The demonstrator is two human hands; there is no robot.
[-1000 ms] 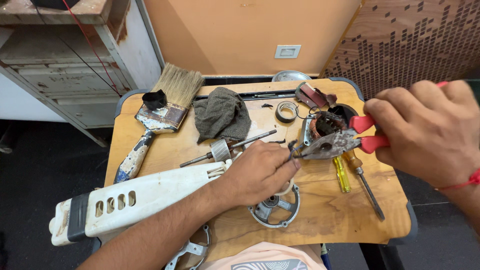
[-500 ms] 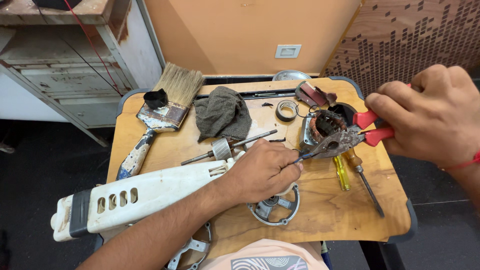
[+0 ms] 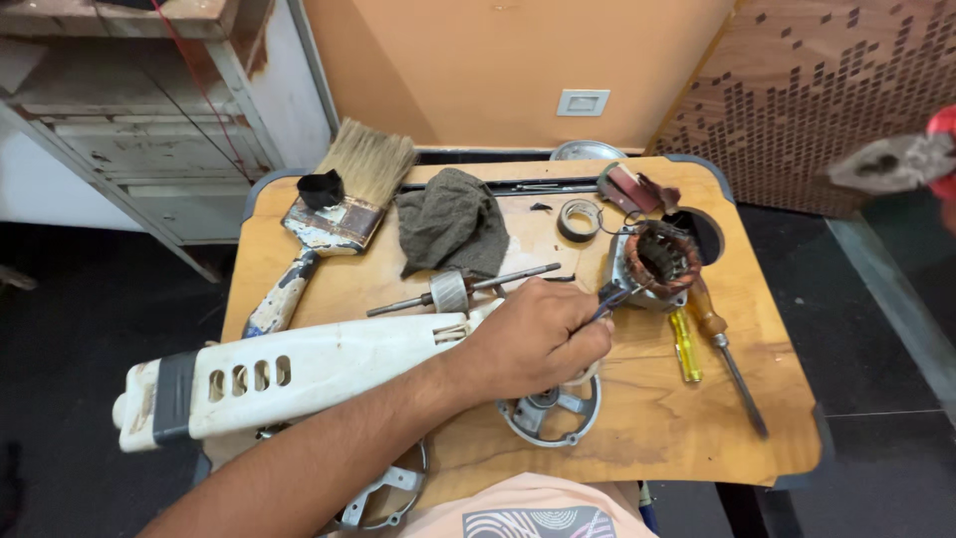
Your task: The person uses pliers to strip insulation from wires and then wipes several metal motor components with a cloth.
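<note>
Left grip: I see my left hand (image 3: 538, 339) curled, fingertips pinching thin wires (image 3: 609, 297) near the middle of the board

Wires: they run into the stator (image 3: 652, 261), a copper-wound motor part toward the right edge; exactly where they join is hard to make out

Right hand: only a blurred red-handled pliers tip (image 3: 891, 159) shows at the frame's right edge; the hand itself is cut off, so I cannot tell its grip

Under my hand: white tool housing (image 3: 289, 374) overhangs the left edge; a metal end cap (image 3: 553, 413) is partly hidden by my palm

Further out: armature shaft (image 3: 453, 290), grey rag (image 3: 453, 221), paintbrush (image 3: 334, 214), tape roll (image 3: 579, 219), two screwdrivers (image 3: 712, 334) on the wooden board (image 3: 657, 448)
</note>
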